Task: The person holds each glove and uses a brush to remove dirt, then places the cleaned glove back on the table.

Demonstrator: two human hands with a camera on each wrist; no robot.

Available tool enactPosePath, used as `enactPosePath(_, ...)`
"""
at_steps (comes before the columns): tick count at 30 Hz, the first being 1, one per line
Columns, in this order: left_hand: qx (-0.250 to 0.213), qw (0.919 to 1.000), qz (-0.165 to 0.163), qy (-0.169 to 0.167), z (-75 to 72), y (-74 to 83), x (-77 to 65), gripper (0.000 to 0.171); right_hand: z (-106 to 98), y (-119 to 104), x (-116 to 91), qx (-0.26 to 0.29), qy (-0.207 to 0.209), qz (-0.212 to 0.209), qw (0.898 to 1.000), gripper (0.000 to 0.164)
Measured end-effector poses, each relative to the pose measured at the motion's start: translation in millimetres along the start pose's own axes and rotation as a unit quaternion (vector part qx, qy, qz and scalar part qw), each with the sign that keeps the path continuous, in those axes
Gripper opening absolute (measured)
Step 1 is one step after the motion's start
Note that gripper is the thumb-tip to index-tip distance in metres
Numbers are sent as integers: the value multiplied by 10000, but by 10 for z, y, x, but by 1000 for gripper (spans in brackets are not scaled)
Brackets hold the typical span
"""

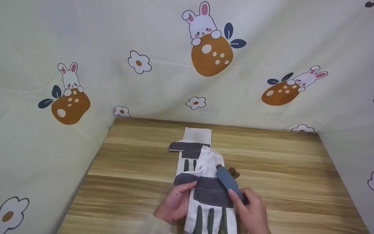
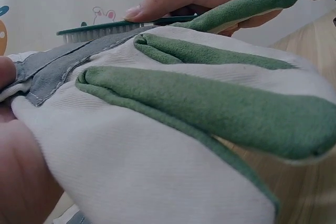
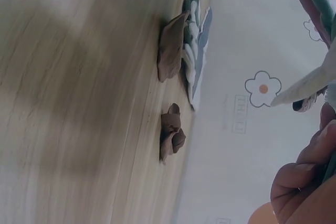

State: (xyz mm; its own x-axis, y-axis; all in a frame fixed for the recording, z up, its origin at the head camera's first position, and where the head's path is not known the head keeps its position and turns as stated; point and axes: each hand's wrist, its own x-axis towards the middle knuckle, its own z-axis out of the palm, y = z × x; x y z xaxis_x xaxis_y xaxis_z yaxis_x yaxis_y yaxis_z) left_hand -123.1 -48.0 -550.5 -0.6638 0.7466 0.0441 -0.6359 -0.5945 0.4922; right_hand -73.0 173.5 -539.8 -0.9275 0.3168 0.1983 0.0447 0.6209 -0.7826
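A white work glove with grey bands and green finger strips [image 1: 213, 191] is held up by my left hand [image 1: 176, 202], whose thumb lies over the grey band at its left edge. My right hand [image 1: 253, 209] grips a brush with a blue-green back [image 1: 227, 180], thumb along the top. In the left wrist view, the brush's pale bristles [image 2: 86, 35] face down onto the glove's grey band [image 2: 68, 61]. Behind, a second similar glove [image 1: 197, 147] lies flat on the table, partly covered by the held one.
On the wooden table [image 1: 135, 156] sits a crumpled brown piece [image 3: 171, 132], and a larger brown piece [image 3: 172, 48] lies close beside the second glove. Fabric walls printed with rabbits and flowers [image 1: 161, 87] enclose the table's back and sides.
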Motion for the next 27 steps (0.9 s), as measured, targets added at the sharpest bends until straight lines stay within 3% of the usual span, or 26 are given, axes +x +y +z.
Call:
enactPosePath(13,82,9999,32,-107,-18,-3,39,38,-42,106,44,-292,-72,331,9990,40)
enactPosePath(27,51,10000,55,-17,-8,-9,47,37,-64,197,67,-96,125,341,9993,36)
